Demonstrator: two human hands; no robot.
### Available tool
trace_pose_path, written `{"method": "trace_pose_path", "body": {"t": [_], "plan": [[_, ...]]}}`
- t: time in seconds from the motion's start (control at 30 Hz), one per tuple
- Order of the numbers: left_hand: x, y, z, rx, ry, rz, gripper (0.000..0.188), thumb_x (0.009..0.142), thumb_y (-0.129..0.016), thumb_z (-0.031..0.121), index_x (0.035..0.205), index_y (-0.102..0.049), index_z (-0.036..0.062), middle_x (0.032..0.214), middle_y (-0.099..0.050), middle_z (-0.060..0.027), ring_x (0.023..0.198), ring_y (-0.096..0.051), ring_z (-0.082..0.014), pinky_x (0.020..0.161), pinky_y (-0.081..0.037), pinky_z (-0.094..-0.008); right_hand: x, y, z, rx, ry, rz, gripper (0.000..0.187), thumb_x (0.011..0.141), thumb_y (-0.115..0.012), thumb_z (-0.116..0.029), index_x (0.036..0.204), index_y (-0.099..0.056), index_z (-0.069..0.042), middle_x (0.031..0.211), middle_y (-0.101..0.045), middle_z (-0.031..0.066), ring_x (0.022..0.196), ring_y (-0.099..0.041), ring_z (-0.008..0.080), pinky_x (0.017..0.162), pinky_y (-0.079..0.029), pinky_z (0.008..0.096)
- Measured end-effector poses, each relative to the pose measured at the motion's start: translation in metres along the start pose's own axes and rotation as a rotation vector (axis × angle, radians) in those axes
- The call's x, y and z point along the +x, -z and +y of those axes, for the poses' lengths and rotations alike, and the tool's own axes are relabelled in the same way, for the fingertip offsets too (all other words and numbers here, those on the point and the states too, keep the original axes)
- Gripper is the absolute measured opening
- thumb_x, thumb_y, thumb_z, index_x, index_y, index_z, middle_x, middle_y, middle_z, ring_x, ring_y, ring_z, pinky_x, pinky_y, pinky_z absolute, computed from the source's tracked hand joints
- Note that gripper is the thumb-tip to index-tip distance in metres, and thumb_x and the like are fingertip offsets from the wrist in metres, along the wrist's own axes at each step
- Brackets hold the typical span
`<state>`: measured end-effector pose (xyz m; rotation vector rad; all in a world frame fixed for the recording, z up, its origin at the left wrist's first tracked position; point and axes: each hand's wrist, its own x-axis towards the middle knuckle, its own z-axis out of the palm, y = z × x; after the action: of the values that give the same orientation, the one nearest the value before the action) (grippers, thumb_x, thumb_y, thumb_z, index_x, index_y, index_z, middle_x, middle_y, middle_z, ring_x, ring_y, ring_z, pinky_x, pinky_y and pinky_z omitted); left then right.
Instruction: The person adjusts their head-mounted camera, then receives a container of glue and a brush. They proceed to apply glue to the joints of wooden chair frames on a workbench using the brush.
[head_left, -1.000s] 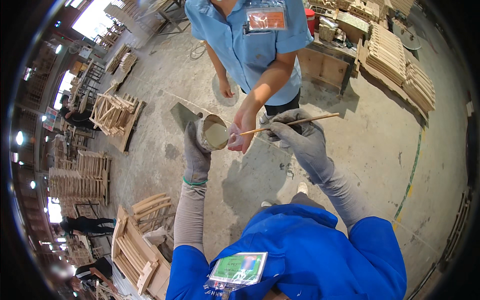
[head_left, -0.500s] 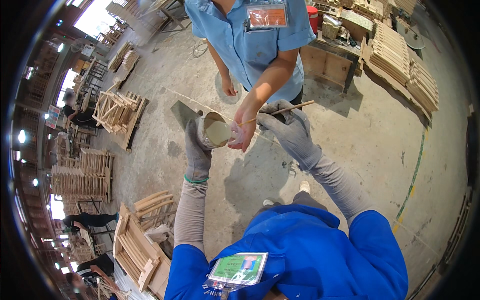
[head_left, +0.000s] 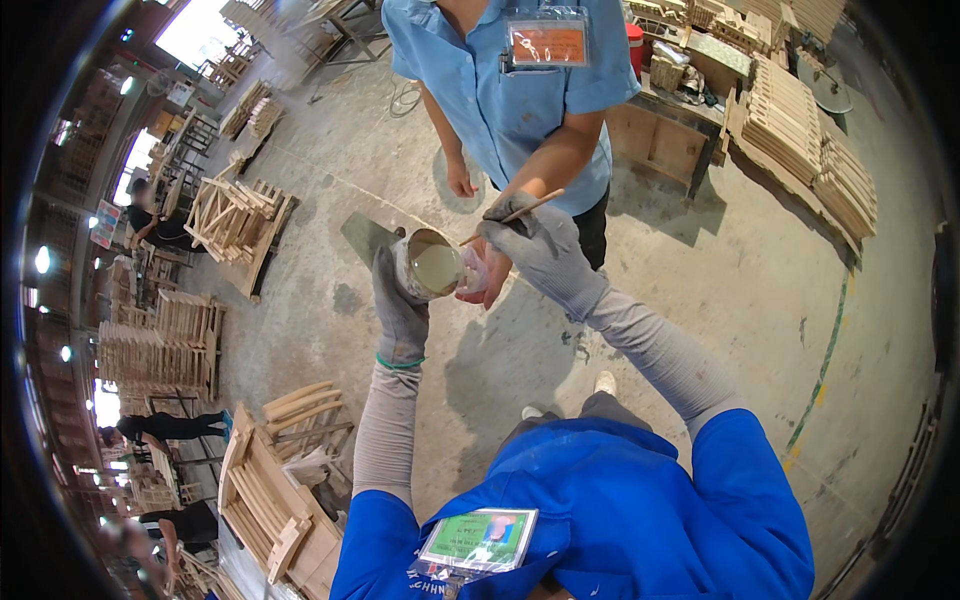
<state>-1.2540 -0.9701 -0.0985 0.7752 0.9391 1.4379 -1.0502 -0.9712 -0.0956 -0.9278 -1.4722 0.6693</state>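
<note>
My gloved left hand (head_left: pixel 400 318) grips a round tin (head_left: pixel 407 266) tilted so its pale, creamy liquid (head_left: pixel 437 268) shows. A flat grey-green blade-like plate (head_left: pixel 367 238) with a hole sticks out behind the tin; whether I hold it too is unclear. My gloved right hand (head_left: pixel 548 252) is closed on a thin wooden stick (head_left: pixel 545 199), whose lower end points down toward the tin's right rim. A co-worker's hand (head_left: pixel 496 278), partly behind my right glove, holds a piece of clear plastic (head_left: pixel 474 270), perhaps a bag or cup, beside the tin.
The co-worker in a light blue shirt (head_left: pixel 500 90) stands facing me, close. Chair-like wooden frames (head_left: pixel 270 500) lie at lower left, stacked wooden parts (head_left: pixel 235 225) beyond. A workbench (head_left: pixel 660 140) and piled slats (head_left: pixel 790 120) stand at upper right.
My right hand has moved left and slightly up, bringing the stick nearer the tin and overlapping the co-worker's hand. The stick now slopes more steeply. My left hand still holds the tin.
</note>
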Motion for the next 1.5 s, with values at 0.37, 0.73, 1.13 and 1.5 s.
{"method": "trace_pose_path", "body": {"t": [0.37,0.73,1.13,1.5], "plan": [[0.004,0.02,-0.012,-0.072,-0.042,0.0,0.05,0.093,-0.041,0.039,0.131,-0.041,0.006,0.123,-0.051,-0.0077,0.114,-0.05,-0.0208,0.096,-0.041,-0.0368,0.021,-0.023,0.013,-0.362,0.145,-0.244,0.02,0.081,-0.058,-0.018,0.097,-0.066,-0.011,0.087,-0.061,0.0075,0.073,-0.058,0.0239,0.06,-0.044,0.0357],[0.003,0.022,-0.019,0.006,-0.169,-0.05,0.055,0.095,-0.037,0.039,0.137,-0.031,0.0036,0.131,-0.045,-0.0085,0.119,-0.045,-0.0204,0.1,-0.036,-0.0364,0.025,-0.031,0.022,-0.473,0.294,-0.243,0.02,0.079,-0.06,-0.018,0.092,-0.063,-0.003,0.082,-0.061,0.0074,0.075,-0.06,0.0217,0.061,-0.044,0.0311],[-0.006,0.005,-0.061,-0.22,-0.353,0.213,0.06,0.094,-0.034,0.049,0.137,-0.028,0.0075,0.132,-0.04,-0.0083,0.122,-0.041,-0.0206,0.101,-0.035,-0.0356,0.031,-0.026,-0.031,-0.396,-0.024,-0.331,0.011,0.08,-0.061,-0.014,0.086,-0.063,-0.005,0.075,-0.062,0.0107,0.069,-0.061,0.0271,0.06,-0.046,0.0344],[-0.009,0.003,-0.035,-0.559,-0.235,0.367,0.06,0.091,-0.027,0.056,0.127,-0.042,0.01,0.124,-0.047,-0.0078,0.113,-0.047,-0.0262,0.092,-0.042,-0.0452,0.03,-0.02,-0.017,-0.395,0.061,-0.422,0.021,0.083,-0.055,-0.022,0.091,-0.059,-0.003,0.077,-0.063,0.0135,0.068,-0.061,0.0303,0.061,-0.047,0.0373]]}}
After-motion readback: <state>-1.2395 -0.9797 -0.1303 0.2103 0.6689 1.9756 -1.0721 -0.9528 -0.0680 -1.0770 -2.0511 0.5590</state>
